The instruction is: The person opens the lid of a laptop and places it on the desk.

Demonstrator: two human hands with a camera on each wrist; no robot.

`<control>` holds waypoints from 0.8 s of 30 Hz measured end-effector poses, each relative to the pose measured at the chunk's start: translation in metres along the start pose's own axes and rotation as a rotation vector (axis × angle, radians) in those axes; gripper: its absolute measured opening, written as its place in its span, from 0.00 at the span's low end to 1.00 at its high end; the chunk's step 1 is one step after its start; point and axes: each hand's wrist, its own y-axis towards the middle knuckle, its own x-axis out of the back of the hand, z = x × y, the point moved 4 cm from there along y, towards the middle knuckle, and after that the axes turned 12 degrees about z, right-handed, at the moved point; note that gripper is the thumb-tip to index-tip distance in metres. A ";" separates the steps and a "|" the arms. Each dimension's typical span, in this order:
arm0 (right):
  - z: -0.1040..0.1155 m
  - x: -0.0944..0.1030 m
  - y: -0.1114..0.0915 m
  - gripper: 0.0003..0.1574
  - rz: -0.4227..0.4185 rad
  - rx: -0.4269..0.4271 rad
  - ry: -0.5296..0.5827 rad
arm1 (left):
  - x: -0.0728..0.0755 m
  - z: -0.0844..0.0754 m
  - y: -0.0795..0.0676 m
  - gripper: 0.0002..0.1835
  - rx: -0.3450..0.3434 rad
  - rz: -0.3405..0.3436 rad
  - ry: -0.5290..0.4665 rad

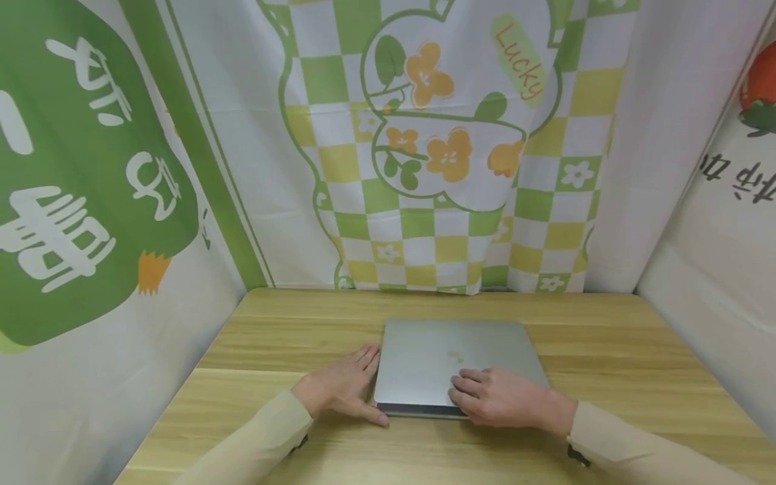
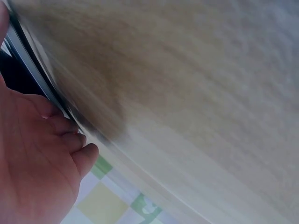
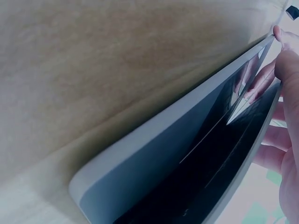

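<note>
The right hand (image 1: 506,397) pinches the front edge of the lid (image 1: 415,367); the left hand (image 1: 342,384), grasping nothing, rests against the left side of the laptop (image 1: 455,360), slightly ajar on the table (image 1: 291,337). Probably the lid is being raised or lowered; the next move calls for a steady base.

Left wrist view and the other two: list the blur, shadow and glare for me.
Left wrist view: table grain blurred, a dark shadow along the laptop's edge; head view: mostly soft light, gentle sheen across the laptop lid; right wrist view: reflections inside the partly open laptop, table out of focus.
</note>
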 end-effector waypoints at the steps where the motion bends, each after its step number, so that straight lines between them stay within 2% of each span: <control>1: 0.000 0.000 0.000 0.17 -0.003 0.000 -0.002 | 0.000 0.000 0.000 0.70 -0.002 0.002 -0.002; 8: -0.002 0.004 -0.001 0.16 0.001 -0.004 0.010 | 0.001 -0.002 0.000 0.70 -0.006 0.001 -0.001; 17: -0.006 0.007 0.000 0.16 -0.035 0.008 0.037 | 0.001 -0.001 0.001 0.70 -0.001 -0.002 0.000; 24: -0.009 0.012 0.001 0.12 -0.064 0.024 0.058 | 0.002 -0.002 0.000 0.70 -0.001 -0.006 0.001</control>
